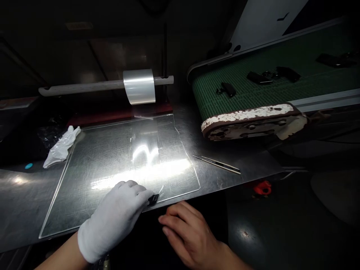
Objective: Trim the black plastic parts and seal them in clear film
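My left hand (118, 215), in a white glove, rests on the near edge of a clear plastic sheet (112, 157) lying flat on the metal table (225, 176). Its fingertips pinch a small dark part (153, 199) at the sheet's front edge. My right hand (187, 232) is bare, with loosely curled fingers, just below the table edge and right of the dark part; it holds nothing. A strip of clear film runs from a film roll (140, 86) down onto the sheet.
The roll sits on a horizontal rod (84, 87). A crumpled white glove (60, 146) lies left of the sheet. Metal tweezers (218, 164) lie to its right. A green conveyor belt (267, 86) carries several small dark parts. A red object (262, 187) sits below the table.
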The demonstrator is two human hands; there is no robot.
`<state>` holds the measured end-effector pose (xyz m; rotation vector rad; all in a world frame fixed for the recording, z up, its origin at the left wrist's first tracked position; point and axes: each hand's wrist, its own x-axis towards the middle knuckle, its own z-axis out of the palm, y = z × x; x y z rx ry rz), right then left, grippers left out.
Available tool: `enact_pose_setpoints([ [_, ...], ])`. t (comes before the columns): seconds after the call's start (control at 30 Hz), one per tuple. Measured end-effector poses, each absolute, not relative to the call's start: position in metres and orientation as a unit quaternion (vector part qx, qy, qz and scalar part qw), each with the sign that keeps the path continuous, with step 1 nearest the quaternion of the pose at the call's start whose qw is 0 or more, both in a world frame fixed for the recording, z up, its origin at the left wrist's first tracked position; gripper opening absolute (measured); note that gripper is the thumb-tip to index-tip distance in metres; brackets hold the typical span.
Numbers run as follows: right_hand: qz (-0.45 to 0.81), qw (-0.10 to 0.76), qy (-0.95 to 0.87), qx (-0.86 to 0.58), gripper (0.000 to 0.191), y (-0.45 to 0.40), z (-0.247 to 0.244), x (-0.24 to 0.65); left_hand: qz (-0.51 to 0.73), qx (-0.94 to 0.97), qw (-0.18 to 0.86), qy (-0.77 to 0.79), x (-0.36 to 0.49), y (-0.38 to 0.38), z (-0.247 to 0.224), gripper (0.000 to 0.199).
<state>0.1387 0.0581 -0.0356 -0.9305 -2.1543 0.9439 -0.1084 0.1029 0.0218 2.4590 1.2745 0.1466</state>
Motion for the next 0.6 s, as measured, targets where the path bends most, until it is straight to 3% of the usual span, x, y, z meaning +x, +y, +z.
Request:
enact_pose_setpoints([
  [0.07,0.245,0.288,-0.861,-0.34,0.028,0.075,-0.023,0.126,0.063,0.866,0.176,0.464,-0.107,0.105,0.021,0.021],
  [0.17,0.178,0.243,-0.891,-0.34,0.022,0.097,-0.018,0.113,0.083,0.854,0.163,0.487,-0.11,0.104,0.023,0.02],
  [0.27,0.166,0.227,-0.907,-0.314,0.019,0.112,-0.019,0.11,0.112,0.847,0.154,0.497,-0.119,0.097,0.026,0.025],
  [0.43,0.155,0.204,-0.923,-0.286,0.023,0.125,-0.016,0.108,0.109,0.856,0.157,0.48,-0.13,0.089,0.024,0.014],
  [0.6,0.167,0.194,-0.909,-0.328,0.021,0.139,-0.007,0.098,0.107,0.839,0.129,0.517,-0.128,0.101,0.015,0.022],
])
